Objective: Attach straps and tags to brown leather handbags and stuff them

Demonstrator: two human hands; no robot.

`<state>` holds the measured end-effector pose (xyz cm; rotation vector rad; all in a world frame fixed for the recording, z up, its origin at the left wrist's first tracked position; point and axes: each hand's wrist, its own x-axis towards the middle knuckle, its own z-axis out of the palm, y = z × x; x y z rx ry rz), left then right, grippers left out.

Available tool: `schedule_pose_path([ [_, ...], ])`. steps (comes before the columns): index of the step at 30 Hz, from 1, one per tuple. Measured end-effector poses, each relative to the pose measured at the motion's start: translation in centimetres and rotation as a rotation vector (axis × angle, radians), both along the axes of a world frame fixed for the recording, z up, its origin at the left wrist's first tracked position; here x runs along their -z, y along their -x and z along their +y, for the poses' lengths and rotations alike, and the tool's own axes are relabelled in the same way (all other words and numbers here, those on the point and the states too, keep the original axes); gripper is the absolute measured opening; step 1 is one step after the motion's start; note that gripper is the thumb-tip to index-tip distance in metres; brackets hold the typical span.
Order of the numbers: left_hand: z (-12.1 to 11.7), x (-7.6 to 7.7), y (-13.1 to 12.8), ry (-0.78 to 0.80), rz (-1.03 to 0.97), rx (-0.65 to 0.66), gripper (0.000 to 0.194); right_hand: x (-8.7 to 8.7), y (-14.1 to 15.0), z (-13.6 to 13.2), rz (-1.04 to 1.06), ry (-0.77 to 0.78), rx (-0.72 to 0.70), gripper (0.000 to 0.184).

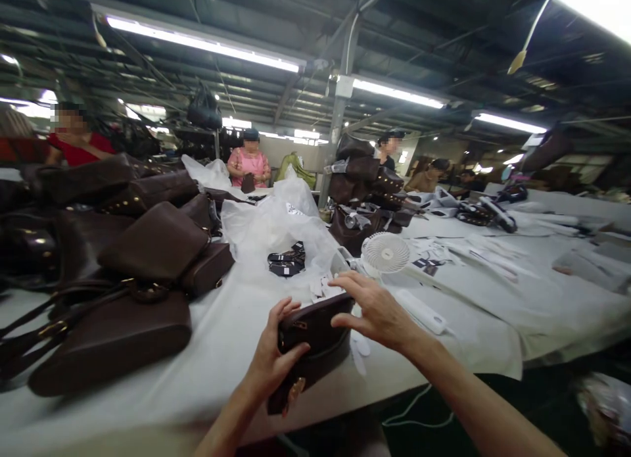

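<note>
A small dark brown bag (315, 338) with a zipper and gold-coloured fittings is held upright over the near edge of the table. My left hand (276, 345) grips its left end, thumb on the near face and fingers around the side. At the right end my right hand (374, 309) has its thumb and fingers apart beside the top corner; whether it touches the bag is hard to see. Just behind the bag lie small white tags or paper pieces (323, 289). A bundle of black straps or tags (288, 260) rests on clear plastic farther back.
Brown handbags (152, 243) are heaped on the left, and more bags (357, 181) are stacked by the pillar. A white fan (386, 252) stands on the white-covered table (483, 352). Several people work beyond, one in a pink apron (249, 164). A cable (419, 421) hangs below the edge.
</note>
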<state>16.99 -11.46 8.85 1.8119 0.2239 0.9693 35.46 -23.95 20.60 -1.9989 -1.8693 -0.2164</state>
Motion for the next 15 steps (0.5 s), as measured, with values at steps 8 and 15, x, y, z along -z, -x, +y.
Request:
schedule_pose_path([
  [8, 0.9, -0.8, 0.8, -0.544, 0.036, -0.187, 0.041, 3.6, -2.5, -0.4, -0.001, 0.218, 0.000, 0.081],
  [15, 0.3, -2.4, 1.9, -0.244, 0.059, -0.216, 0.018, 3.9, -2.2, -0.4, 0.020, 0.070, -0.085, 0.044],
])
